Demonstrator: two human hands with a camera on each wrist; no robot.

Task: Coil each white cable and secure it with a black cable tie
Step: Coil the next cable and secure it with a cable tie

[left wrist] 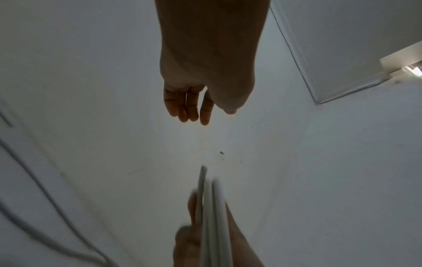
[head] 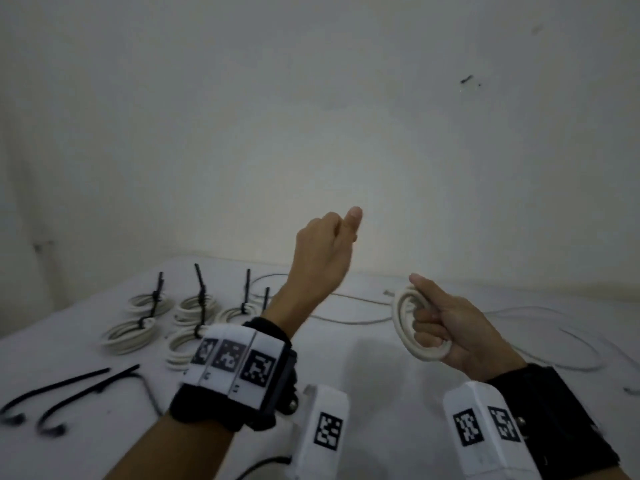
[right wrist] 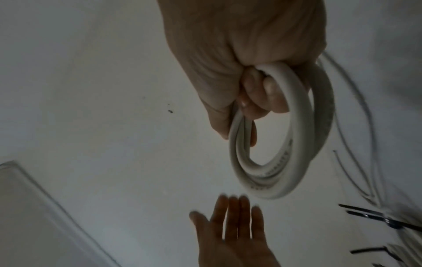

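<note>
My right hand holds a coil of white cable up above the white table, fingers curled through its loops. The right wrist view shows that coil with several turns and no tie on it. My left hand is raised higher, left of the coil and apart from it. Its fingers are straight and it holds nothing. In the left wrist view the left hand points at the wall, with the coil edge-on below. Two loose black cable ties lie at the front left.
Several coiled white cables, each tied with a black tie, lie in a group at the left of the table. Loose uncoiled white cables trail across the back and right side. A plain white wall stands behind the table.
</note>
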